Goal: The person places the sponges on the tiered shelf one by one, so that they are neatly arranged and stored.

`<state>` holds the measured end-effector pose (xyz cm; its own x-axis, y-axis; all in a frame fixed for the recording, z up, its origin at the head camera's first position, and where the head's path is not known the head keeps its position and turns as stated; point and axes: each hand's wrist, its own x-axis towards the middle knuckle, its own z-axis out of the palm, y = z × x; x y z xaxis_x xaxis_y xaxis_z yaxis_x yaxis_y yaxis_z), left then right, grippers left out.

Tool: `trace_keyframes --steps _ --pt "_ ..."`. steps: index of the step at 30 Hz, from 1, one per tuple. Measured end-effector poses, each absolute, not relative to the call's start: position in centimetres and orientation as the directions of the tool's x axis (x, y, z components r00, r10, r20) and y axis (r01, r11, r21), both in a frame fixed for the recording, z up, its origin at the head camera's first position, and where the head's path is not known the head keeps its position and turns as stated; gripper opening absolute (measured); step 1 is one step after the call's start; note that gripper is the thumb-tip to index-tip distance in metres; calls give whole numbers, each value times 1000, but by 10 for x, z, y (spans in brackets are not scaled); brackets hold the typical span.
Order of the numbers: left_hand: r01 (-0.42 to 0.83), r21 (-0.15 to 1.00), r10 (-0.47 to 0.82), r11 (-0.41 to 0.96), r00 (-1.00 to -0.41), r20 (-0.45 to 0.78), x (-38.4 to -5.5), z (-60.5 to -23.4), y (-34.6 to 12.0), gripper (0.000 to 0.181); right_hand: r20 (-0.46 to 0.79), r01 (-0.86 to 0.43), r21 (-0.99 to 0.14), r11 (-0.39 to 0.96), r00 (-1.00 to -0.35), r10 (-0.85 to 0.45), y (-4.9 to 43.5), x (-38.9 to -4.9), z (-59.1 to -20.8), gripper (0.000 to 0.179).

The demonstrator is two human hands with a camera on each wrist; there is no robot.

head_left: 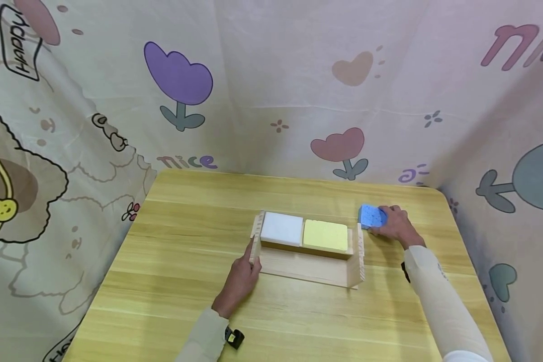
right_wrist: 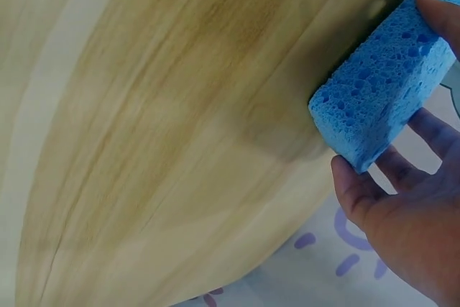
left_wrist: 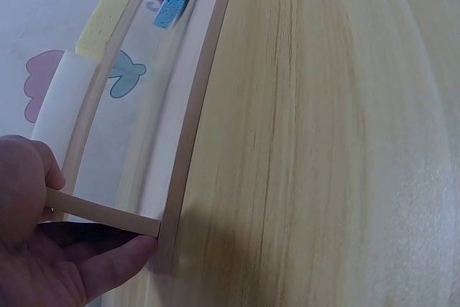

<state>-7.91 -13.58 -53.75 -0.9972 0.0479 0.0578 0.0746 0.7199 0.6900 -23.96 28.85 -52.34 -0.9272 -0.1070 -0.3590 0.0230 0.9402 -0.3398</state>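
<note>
A light wooden rack [head_left: 303, 265] with two raised side panels stands on the table. On its rear ledge lie a white sponge [head_left: 282, 229] and, to the right of it, a yellow sponge [head_left: 326, 235]. My left hand [head_left: 241, 279] grips the rack's left side panel, thumb and fingers on either side of it in the left wrist view. Just past the right panel, my right hand [head_left: 397, 224] holds a blue sponge [right_wrist: 388, 70] between thumb and fingers. In the right wrist view the blue sponge's pores and one long side show, close over the table.
The wooden table [head_left: 185, 241] ends at a back edge against a printed cloth [head_left: 262, 100] with flowers and hearts, which also hangs along the left and right. Dark bands sit on both wrists. Tabletop stretches in front of the rack and to both sides.
</note>
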Motion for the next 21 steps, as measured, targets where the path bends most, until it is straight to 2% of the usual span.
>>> trace_keyframes --steps 21 --pt "50 718 49 695 -999 21 -79 -535 -137 58 -269 2 -319 948 -959 -89 288 -225 -496 96"
